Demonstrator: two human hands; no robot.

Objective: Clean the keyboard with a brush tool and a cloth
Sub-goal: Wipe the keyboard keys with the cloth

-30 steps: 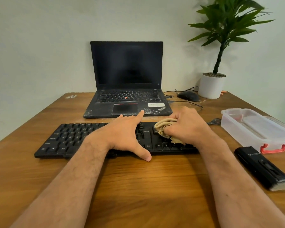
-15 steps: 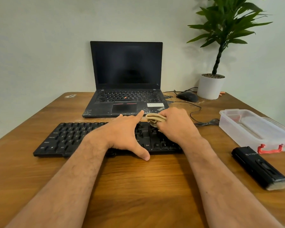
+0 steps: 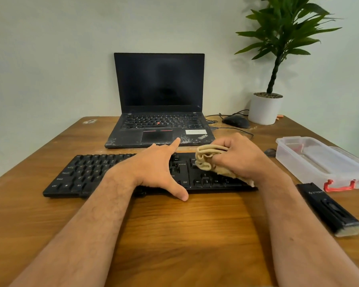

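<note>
A black keyboard (image 3: 87, 172) lies across the wooden table in front of me. My left hand (image 3: 153, 168) rests flat on its middle, fingers straight and thumb spread to the front edge. My right hand (image 3: 238, 158) grips a bunched beige cloth (image 3: 207, 158) and presses it on the keys at the keyboard's right end. The black brush tool (image 3: 330, 210), pale bristles at its near end, lies on the table to the right, apart from both hands.
A dusty open laptop (image 3: 160, 125) stands behind the keyboard. A mouse (image 3: 235, 121) with its cable and a potted plant (image 3: 265, 108) sit at the back right. A clear plastic box (image 3: 319, 160) with a red latch lies right of the keyboard.
My right hand has slid the cloth from the keyboard's far edge back toward the right end and nearer rows. My left hand has stayed in place.
</note>
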